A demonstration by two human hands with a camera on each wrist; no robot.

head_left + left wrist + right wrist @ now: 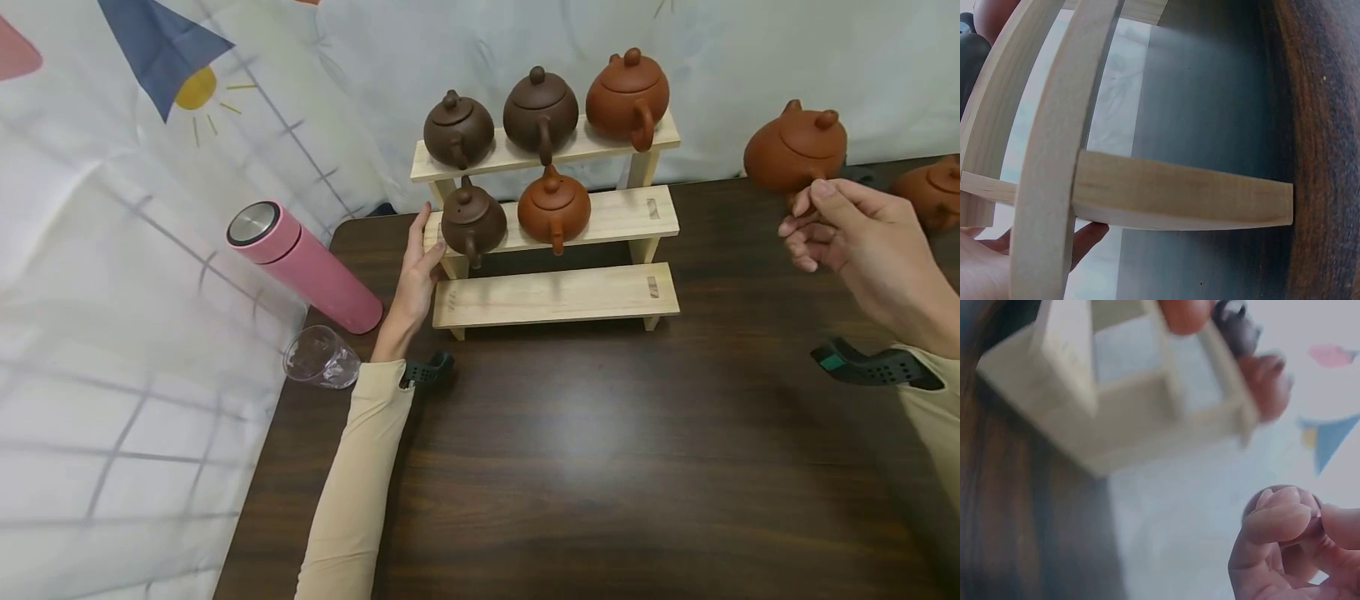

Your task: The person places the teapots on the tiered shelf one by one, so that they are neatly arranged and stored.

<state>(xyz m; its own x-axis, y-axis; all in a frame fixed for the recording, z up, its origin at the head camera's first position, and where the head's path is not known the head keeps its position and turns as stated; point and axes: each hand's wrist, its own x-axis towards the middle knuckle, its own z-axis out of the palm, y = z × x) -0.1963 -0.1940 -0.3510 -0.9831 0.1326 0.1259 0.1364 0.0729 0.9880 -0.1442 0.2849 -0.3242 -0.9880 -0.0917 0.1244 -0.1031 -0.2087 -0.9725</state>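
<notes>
In the head view, my right hand (862, 237) pinches an orange-brown clay teapot (798, 150) by its handle, holding it up right of the wooden stand. The right wrist view shows the curled fingers (1279, 525) partly covering that teapot. My left hand (416, 271) grips the left end of the three-step wooden stand (555, 296) at its middle step, thumb in front. Two dark brown teapots (458, 132) and an orange-brown teapot (627, 90) sit on the top step. On the middle step are a dark teapot (473, 221) and an orange-brown teapot (553, 207). The lowest step is bare.
Left of the stand, a pink thermos flask (322, 275) stands near a clear glass (321, 357) on the dark wooden table (570, 467). Another orange-brown teapot (930, 193) is at the right edge. Patterned white cloth (360, 83) hangs behind and at the left.
</notes>
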